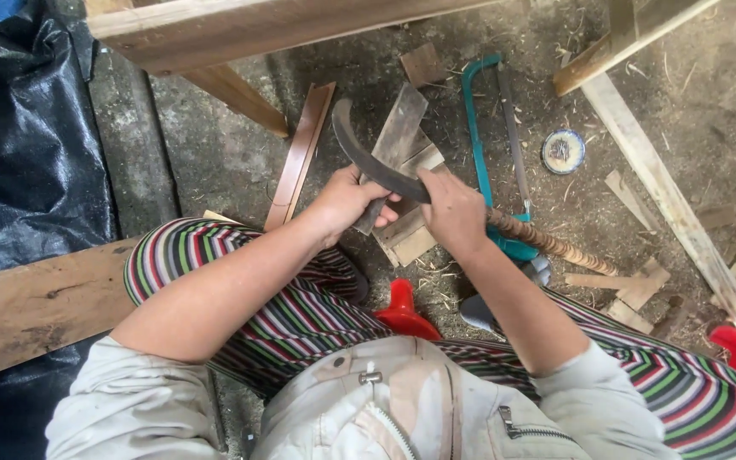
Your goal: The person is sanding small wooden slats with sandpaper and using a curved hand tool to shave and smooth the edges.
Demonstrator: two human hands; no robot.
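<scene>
Head view, looking down over striped trousers (300, 315): the left hand (344, 203) is closed around a small dark stone or block, hard to tell which, pressed against the curved sickle blade (368, 158), while the right hand (455, 213) clamps the blade near its wound handle (547, 243) above wood offcuts (406, 162) and a teal hacksaw (483, 128). Judging from this grip, a slip along the edge could cut the bare fingers, since both hands sit right on the steel.

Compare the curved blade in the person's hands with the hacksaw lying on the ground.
The curved blade is broad, dark and sickle-shaped, gripped by the left hand and right hand; the hacksaw is thin, straight, teal-framed and lies untouched on the sawdust. Both are cutting tools.
</scene>
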